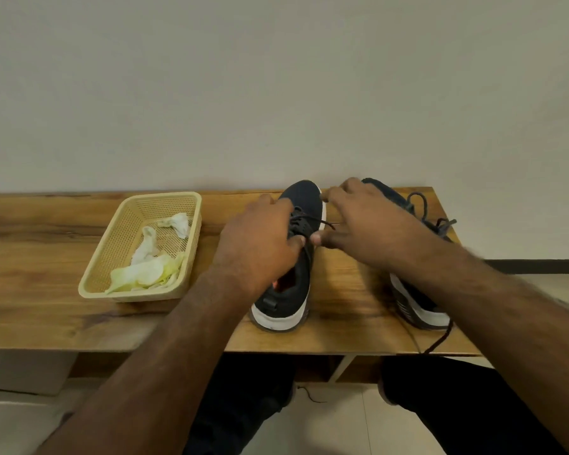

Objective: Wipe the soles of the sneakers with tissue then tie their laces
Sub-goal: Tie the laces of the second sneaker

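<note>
A wooden table [46,238] stands against a plain wall; two dark sneakers with white soles sit on it, toes pointing at the wall. The left sneaker [296,257] is in the middle of the table; the right sneaker [418,300] is near the table's right end, partly hidden by an arm. Both hands are over the left sneaker; the left hand [260,244] rests on its top, fingers curled and close together, thumb tip at the lace holes; the right hand [365,221] is just beside it, thumb and fingers bent in, and it seems to pinch a dark lace [326,223], though the picture is blurry there. The right sneaker's laces [437,221] lie loose; one end hangs over the front edge. A yellow basket [119,231] sits on the left of the table, well apart from the shoes; crumpled tissues [151,267] lie inside it.
</note>
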